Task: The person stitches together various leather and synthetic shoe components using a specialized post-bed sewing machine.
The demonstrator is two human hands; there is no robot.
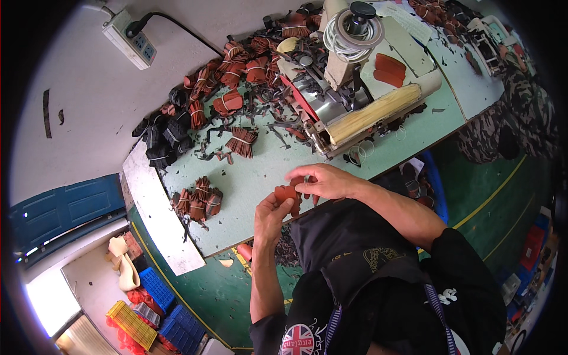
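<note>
Close to the front edge of the pale green table, both hands work at small reddish-brown leather-like pieces. My left hand pinches them between thumb and fingers. My right hand reaches over from the right, its fingers curled around more pieces of the same colour; its exact grip is partly hidden. Just left of the hands lies a group of banded bundles. Beyond them is a single fanned bundle tied with a light band.
A machine with a wooden roller-like bar stands at the back right, leather pieces on top. Bundles and dark scraps pile along the wall. A power strip hangs there. Another person in camouflage is at right; plastic crates stand lower left.
</note>
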